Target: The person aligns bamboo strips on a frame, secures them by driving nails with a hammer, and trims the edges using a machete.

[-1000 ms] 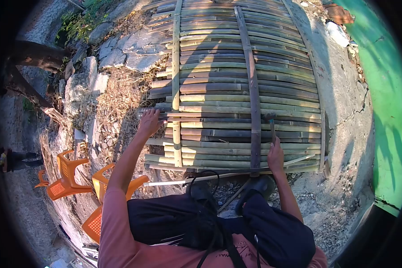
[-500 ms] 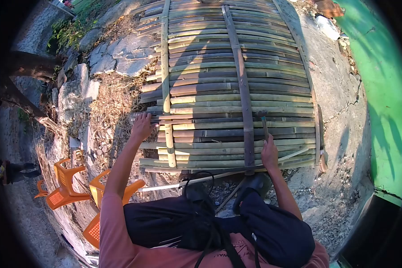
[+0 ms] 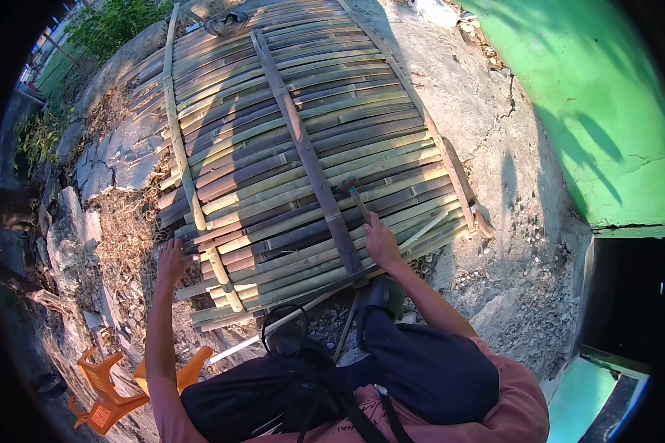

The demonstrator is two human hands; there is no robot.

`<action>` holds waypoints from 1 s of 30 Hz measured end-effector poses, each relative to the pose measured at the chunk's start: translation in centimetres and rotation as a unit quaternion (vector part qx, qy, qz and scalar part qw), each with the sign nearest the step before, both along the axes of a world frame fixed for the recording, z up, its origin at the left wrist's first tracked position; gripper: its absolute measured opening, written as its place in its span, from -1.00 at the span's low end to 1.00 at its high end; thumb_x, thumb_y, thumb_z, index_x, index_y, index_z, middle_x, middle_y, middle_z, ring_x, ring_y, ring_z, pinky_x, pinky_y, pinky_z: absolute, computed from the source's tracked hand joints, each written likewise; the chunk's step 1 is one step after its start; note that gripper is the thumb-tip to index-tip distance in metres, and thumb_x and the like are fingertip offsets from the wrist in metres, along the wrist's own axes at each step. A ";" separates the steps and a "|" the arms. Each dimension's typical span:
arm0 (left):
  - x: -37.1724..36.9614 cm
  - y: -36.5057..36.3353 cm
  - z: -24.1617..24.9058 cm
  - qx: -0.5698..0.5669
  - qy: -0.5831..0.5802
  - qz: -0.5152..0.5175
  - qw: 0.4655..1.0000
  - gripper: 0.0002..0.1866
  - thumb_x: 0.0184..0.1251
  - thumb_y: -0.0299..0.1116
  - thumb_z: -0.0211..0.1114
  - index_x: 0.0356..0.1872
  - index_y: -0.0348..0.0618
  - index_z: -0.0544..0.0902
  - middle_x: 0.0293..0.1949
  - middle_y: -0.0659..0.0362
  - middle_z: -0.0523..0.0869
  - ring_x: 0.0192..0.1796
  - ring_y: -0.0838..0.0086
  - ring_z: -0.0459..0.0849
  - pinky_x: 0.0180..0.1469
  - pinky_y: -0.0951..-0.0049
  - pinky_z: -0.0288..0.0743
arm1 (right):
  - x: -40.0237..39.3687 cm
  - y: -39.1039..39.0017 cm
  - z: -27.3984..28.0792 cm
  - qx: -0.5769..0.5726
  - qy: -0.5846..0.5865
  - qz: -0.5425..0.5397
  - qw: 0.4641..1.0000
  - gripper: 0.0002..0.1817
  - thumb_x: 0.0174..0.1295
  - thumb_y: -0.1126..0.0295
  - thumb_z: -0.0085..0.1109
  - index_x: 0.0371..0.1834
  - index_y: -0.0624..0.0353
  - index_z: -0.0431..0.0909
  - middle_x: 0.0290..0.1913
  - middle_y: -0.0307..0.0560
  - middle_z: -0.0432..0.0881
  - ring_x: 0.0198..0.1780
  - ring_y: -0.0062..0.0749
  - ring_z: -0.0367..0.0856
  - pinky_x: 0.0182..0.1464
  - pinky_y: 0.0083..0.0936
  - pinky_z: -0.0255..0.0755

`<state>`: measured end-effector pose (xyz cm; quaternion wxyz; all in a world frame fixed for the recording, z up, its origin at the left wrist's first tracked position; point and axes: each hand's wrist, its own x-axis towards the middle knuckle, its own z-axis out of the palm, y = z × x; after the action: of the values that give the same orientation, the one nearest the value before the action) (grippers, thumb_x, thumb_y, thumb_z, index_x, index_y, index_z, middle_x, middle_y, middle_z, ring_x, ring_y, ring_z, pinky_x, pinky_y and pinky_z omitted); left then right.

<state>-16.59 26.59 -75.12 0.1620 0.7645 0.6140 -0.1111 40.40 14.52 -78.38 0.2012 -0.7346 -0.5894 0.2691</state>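
While I watch from afar through the head camera, reading its view as a clock with twelve at the top, I see the bamboo panel [image 3: 257,181] stretching from the centre out toward eleven. Its slats lie side by side, some greenish yellow and others dark, with shadow and sunlight across them. A dark crosspiece [image 3: 300,139] runs along its middle, while a paler crosspiece [image 3: 178,138] follows its left part.

Near the centre, toward four, I have the right hand [image 3: 381,241] closed around the handle of a hammer [image 3: 359,202]. The hammer's head points to about one o'clock and sits over the slats, just to the right of the dark crosspiece; I cannot tell whether it touches them.

Between eight and nine, the left hand [image 3: 172,261] is at the left ends of the slats, just outside the paler crosspiece. Its fingers are toward a slat end, but I cannot tell whether they grip it or merely rest there.

Toward seven, a pale strip [image 3: 242,345] slants beside the panel's near edge, close to the person's dark trousers [image 3: 425,366]. Out at eight I see orange plastic chairs [image 3: 105,408], at nine dry grass [image 3: 128,235], and at two a bright green surface [image 3: 569,77] with shadows on it.
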 end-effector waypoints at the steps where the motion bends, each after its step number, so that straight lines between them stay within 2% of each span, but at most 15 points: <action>1: -0.7 0.2 -0.8 0.015 -0.029 0.005 0.999 -0.32 0.19 0.01 0.52 0.20 -0.18 0.48 0.15 0.01 0.57 0.25 0.03 0.52 0.24 0.03 0.37 | 0.2 0.0 -0.1 0.004 0.004 -0.001 1.000 -0.61 0.50 0.34 -0.04 0.32 0.19 0.24 -0.23 0.47 0.65 -0.18 0.50 0.64 -0.19 0.26 0.47; 5: -1.0 1.3 -1.0 0.006 -0.045 0.011 0.999 -0.36 0.17 0.00 0.55 0.14 -0.19 0.58 0.06 0.00 0.67 0.16 0.04 0.63 0.21 0.06 0.46 | 1.6 -0.2 -1.1 0.016 0.040 -0.014 0.999 -0.65 0.51 0.34 -0.06 0.28 0.20 0.29 -0.24 0.44 0.66 -0.16 0.49 0.63 -0.20 0.25 0.46; 7: -2.8 1.9 -2.1 -0.038 -0.170 0.127 0.976 -0.41 0.12 0.01 0.60 0.07 -0.17 0.69 -0.05 -0.02 0.76 0.05 0.06 0.73 0.13 0.11 0.57 | 2.5 -0.1 -2.9 0.013 0.075 -0.033 0.997 -0.68 0.53 0.31 -0.06 0.23 0.23 0.33 -0.35 0.32 0.65 -0.30 0.34 0.66 -0.25 0.14 0.49; 9: -4.5 2.8 -2.9 -0.040 -0.105 0.099 0.989 -0.41 0.05 0.00 0.65 0.06 -0.09 0.72 -0.05 -0.01 0.79 0.02 0.09 0.76 0.09 0.17 0.63 | 2.5 0.1 -2.3 -0.035 0.167 -0.051 0.984 -0.73 0.57 0.29 -0.08 0.16 0.22 0.36 -0.48 0.05 0.57 -0.50 -0.11 0.62 -0.42 -0.15 0.49; 11: -4.2 3.3 -1.9 -0.070 -0.066 0.082 0.992 -0.40 0.03 0.01 0.66 0.06 -0.07 0.71 -0.07 -0.01 0.78 0.01 0.09 0.76 0.08 0.17 0.62 | 2.8 0.3 -2.3 -0.108 0.351 -0.099 0.925 -0.79 0.61 0.28 -0.10 0.11 0.15 0.37 -0.51 -0.21 0.44 -0.58 -0.56 0.45 -0.55 -0.47 0.39; 12: -4.6 3.5 -2.4 -0.073 -0.073 0.064 0.993 -0.39 0.01 0.02 0.66 0.05 -0.06 0.71 -0.09 0.00 0.78 0.00 0.08 0.75 0.07 0.16 0.62 | 2.3 0.4 -1.9 -0.116 0.356 -0.085 0.923 -0.79 0.61 0.28 -0.10 0.11 0.15 0.37 -0.51 -0.21 0.44 -0.58 -0.56 0.45 -0.55 -0.47 0.39; 14: -4.2 3.9 -1.8 -0.088 -0.047 0.071 0.992 -0.39 0.00 0.03 0.67 0.03 -0.07 0.71 -0.10 0.00 0.78 -0.01 0.09 0.75 0.06 0.16 0.62 | 2.1 0.5 -1.0 -0.124 0.419 -0.130 0.890 -0.84 0.62 0.29 -0.11 0.07 0.08 0.38 -0.49 -0.32 0.39 -0.59 -0.70 0.36 -0.59 -0.64 0.28; 16: -3.7 4.3 -1.3 -0.102 -0.032 0.059 0.993 -0.38 -0.02 0.04 0.68 0.01 -0.08 0.72 -0.11 0.01 0.77 -0.01 0.10 0.75 0.04 0.15 0.62 | 2.3 0.5 -0.4 -0.141 0.429 -0.144 0.880 -0.83 0.61 0.28 -0.08 0.10 0.07 0.39 -0.47 -0.34 0.40 -0.61 -0.70 0.30 -0.61 -0.67 0.22; 19: -4.7 5.2 -2.0 -0.192 -0.087 0.074 0.975 -0.43 -0.04 0.02 0.70 -0.08 -0.08 0.72 -0.12 0.04 0.76 -0.03 0.15 0.73 0.06 0.16 0.59 | 3.5 0.4 -0.4 -0.117 0.416 -0.138 0.891 -0.81 0.61 0.26 -0.06 0.13 0.07 0.40 -0.45 -0.35 0.40 -0.61 -0.74 0.29 -0.62 -0.72 0.16; 20: -5.2 5.2 -2.5 -0.192 -0.087 0.076 0.975 -0.43 -0.04 0.02 0.70 -0.08 -0.08 0.72 -0.12 0.04 0.76 -0.03 0.15 0.73 0.06 0.16 0.59 | 3.8 0.1 -0.2 -0.102 0.433 -0.175 0.878 -0.80 0.61 0.26 -0.05 0.14 0.07 0.40 -0.44 -0.34 0.40 -0.60 -0.75 0.29 -0.62 -0.73 0.15; 22: -6.1 4.8 -3.6 -0.128 -0.100 0.057 0.985 -0.39 -0.01 0.11 0.66 -0.04 -0.09 0.73 -0.12 0.05 0.78 -0.04 0.13 0.74 0.02 0.08 0.59 | 4.5 -0.2 0.1 -0.089 0.450 -0.207 0.864 -0.79 0.60 0.25 -0.04 0.15 0.07 0.40 -0.43 -0.34 0.41 -0.60 -0.76 0.29 -0.62 -0.74 0.15; 26: -7.4 4.5 -5.5 -0.069 -0.140 0.100 0.983 -0.39 0.03 0.15 0.64 -0.07 -0.11 0.74 -0.14 0.04 0.79 -0.07 0.15 0.75 0.01 0.10 0.59 | 7.3 -1.4 0.2 -0.045 0.446 -0.275 0.851 -0.80 0.60 0.27 -0.04 0.15 0.06 0.40 -0.44 -0.32 0.40 -0.60 -0.76 0.26 -0.62 -0.73 0.13; 28: -6.7 5.5 -3.9 -0.175 -0.107 0.067 0.976 -0.38 0.05 0.19 0.61 -0.08 -0.14 0.76 -0.16 0.02 0.80 -0.10 0.17 0.76 0.01 0.13 0.61 | 8.3 -2.0 0.0 -0.042 0.441 -0.280 0.852 -0.80 0.59 0.27 -0.04 0.15 0.05 0.40 -0.44 -0.32 0.39 -0.60 -0.76 0.25 -0.62 -0.73 0.13; 29: -6.6 5.6 -3.8 -0.186 -0.110 0.070 0.974 -0.42 0.03 0.08 0.65 -0.08 -0.16 0.77 -0.18 0.03 0.81 -0.13 0.21 0.76 0.03 0.16 0.62 | 8.6 -2.3 0.2 -0.033 0.435 -0.299 0.849 -0.80 0.59 0.28 -0.05 0.15 0.05 0.40 -0.44 -0.32 0.39 -0.60 -0.76 0.25 -0.62 -0.73 0.13; 30: -7.1 5.8 -4.1 -0.186 -0.108 0.074 0.974 -0.42 0.03 0.08 0.65 -0.08 -0.16 0.77 -0.18 0.03 0.81 -0.13 0.21 0.76 0.03 0.16 0.62 | 9.0 -2.6 0.0 -0.024 0.429 -0.318 0.845 -0.81 0.59 0.28 -0.05 0.15 0.05 0.40 -0.44 -0.33 0.39 -0.60 -0.75 0.25 -0.62 -0.73 0.13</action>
<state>-23.66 32.39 -79.19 0.3745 0.6806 0.6166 -0.1280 49.41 11.94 -78.35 0.4913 -0.6974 -0.1720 0.4927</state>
